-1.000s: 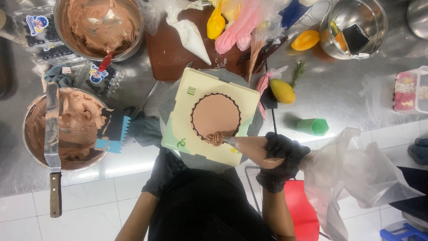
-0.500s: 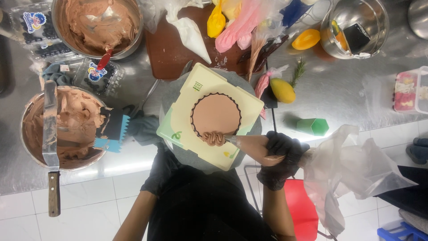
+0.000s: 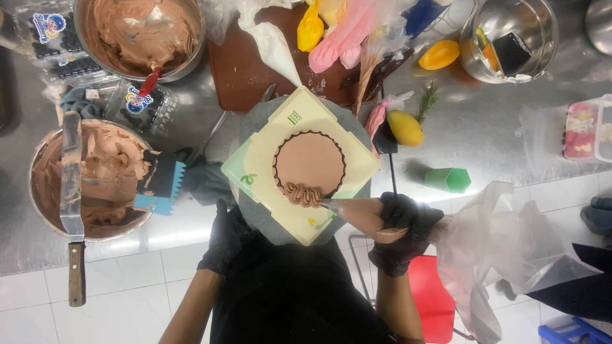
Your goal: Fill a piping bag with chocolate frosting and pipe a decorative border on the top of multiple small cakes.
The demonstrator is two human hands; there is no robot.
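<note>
A round cake (image 3: 310, 162) with smooth brown icing sits on a pale square board (image 3: 255, 167) atop a grey turntable (image 3: 258, 213). My right hand (image 3: 403, 230), in a black glove, grips a piping bag (image 3: 362, 215) of brown cream; its tip touches the cake's near edge, where a ruffled line of cream (image 3: 305, 194) lies. My left hand (image 3: 223, 239), also gloved black, rests against the turntable's near left side.
Two metal bowls of brown cream (image 3: 143, 32) (image 3: 89, 178) stand at left, a long spatula (image 3: 71, 204) across the nearer one, a blue comb scraper (image 3: 159, 185) beside it. Coloured piping bags (image 3: 347, 35), a brown board (image 3: 245, 67), a green nozzle (image 3: 449, 179), a mango-shaped piece (image 3: 405, 127).
The board and cake have turned on the turntable, and the ruffled line of cream along the cake's near edge has grown longer. My right hand stays at the same spot.
</note>
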